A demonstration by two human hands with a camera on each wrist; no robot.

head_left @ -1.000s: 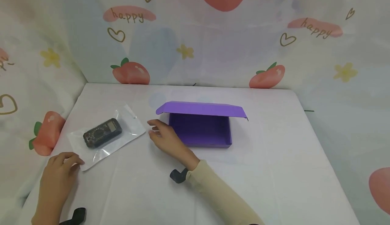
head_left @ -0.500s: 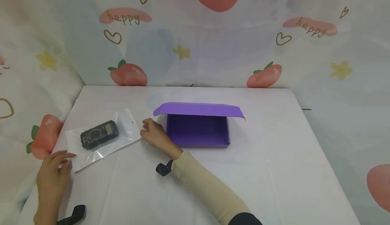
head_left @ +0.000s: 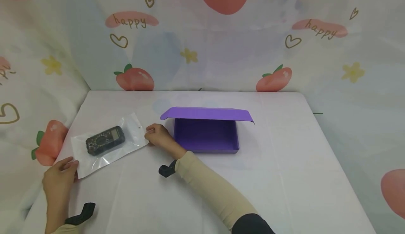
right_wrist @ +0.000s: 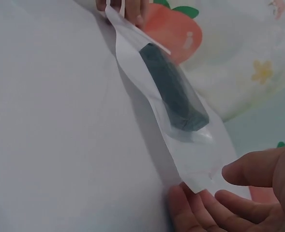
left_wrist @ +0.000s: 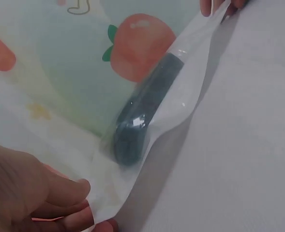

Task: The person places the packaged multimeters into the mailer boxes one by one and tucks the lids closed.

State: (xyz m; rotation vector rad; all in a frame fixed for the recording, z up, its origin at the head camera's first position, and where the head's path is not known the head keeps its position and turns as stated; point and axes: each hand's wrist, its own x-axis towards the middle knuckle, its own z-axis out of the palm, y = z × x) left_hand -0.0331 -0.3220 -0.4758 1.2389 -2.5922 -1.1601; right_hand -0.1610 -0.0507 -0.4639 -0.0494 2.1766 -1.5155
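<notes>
On the left of the white table [head_left: 227, 188] lies a flat, clear-and-white plastic bag [head_left: 135, 132], a black rectangular multimeter [head_left: 105, 140] with dial and screen inside. Left hand [head_left: 59, 178] pinches the bag's left end; right hand [head_left: 160, 136] pinches the right end — just beside a purple rectangular cardboard box [head_left: 207, 133], lid partly raised.

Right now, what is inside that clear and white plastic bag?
The clear and white plastic bag holds a black rectangular multimeter with a round dial and screen. Its underside is covered from view.
</notes>
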